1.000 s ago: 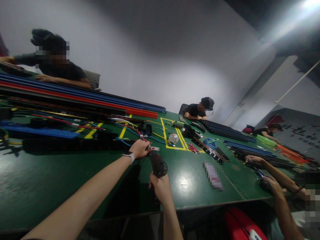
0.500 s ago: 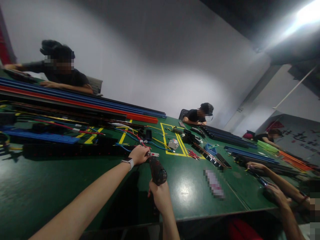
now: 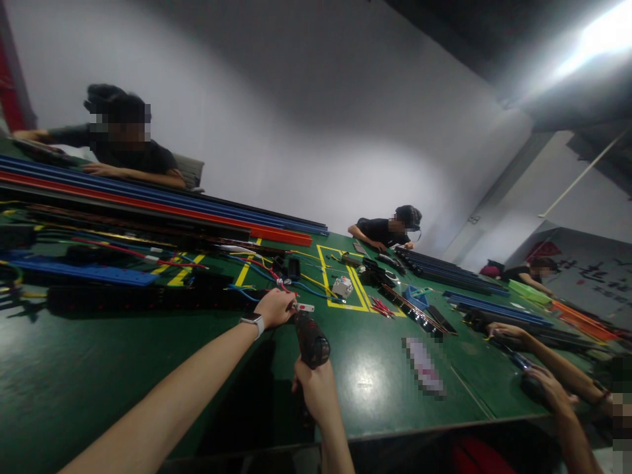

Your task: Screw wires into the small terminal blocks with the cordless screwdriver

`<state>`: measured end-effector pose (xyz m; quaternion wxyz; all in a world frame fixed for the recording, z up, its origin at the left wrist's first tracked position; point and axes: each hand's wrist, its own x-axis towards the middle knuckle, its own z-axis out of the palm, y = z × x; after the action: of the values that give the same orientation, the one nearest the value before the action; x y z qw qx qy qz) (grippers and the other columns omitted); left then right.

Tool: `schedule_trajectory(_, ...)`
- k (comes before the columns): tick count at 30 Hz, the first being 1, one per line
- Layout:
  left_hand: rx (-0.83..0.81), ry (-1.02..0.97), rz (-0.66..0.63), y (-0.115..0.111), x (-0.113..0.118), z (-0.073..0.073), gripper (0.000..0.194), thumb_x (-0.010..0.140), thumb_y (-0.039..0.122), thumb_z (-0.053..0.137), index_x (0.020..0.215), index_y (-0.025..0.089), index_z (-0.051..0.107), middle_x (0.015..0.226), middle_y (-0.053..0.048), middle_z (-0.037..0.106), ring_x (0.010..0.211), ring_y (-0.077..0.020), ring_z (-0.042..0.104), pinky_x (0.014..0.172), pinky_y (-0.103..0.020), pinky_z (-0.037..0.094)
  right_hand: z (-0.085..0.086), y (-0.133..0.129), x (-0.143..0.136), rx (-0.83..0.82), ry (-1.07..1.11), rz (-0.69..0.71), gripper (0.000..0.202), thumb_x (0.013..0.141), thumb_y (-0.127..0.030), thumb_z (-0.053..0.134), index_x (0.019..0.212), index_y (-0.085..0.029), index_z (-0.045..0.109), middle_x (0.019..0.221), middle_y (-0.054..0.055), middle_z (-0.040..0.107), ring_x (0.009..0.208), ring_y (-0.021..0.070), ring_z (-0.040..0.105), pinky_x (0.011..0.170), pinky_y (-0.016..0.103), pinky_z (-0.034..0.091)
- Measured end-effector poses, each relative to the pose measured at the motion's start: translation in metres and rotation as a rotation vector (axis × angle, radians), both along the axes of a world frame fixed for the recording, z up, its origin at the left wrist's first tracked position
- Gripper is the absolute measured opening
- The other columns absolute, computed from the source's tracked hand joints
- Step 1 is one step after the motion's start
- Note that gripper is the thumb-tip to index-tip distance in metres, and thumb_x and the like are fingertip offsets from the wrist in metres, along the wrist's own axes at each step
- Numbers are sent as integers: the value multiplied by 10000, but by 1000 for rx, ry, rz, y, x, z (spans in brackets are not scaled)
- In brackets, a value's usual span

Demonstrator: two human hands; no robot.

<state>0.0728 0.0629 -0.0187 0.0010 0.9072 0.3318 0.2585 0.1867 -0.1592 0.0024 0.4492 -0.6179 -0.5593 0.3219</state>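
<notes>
- head view: the right hand (image 3: 316, 378) wraps around the grip of a dark power driver (image 3: 312, 342) at the lower centre of the frame; its fingers are closed on it, partly hidden.
- the left hand (image 3: 274, 308) is at the driver's front end, with fingers bent inward; i cannot tell if they pinch something.
- a small white piece with a red mark (image 3: 305, 307) lies just beside the fingertips, and the long black bar (image 3: 138, 299) reaches toward this hand from the left.
- for good work, the driver should be in line with the contact point, pressed evenly, and the left fingertips should be away from the turning tip.
- coloured wires (image 3: 254, 266) lie close beyond the left hand, so they could catch.
- right of them are a pale block (image 3: 342, 286) and red pieces (image 3: 381, 308) on the green table (image 3: 375, 359).
</notes>
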Motion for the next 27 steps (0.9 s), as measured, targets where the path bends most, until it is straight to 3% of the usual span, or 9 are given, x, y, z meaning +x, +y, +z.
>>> schedule_trajectory(27,-27,22,17,-1,-1,2,216,832,358,588,967,201,648,905,-91,718,892,-246,663,874,-377,431,-3,1,0,-29,32,-19,177,796,-227,477,674,-173,594,568,13,594,566,156,568,543,239,373)
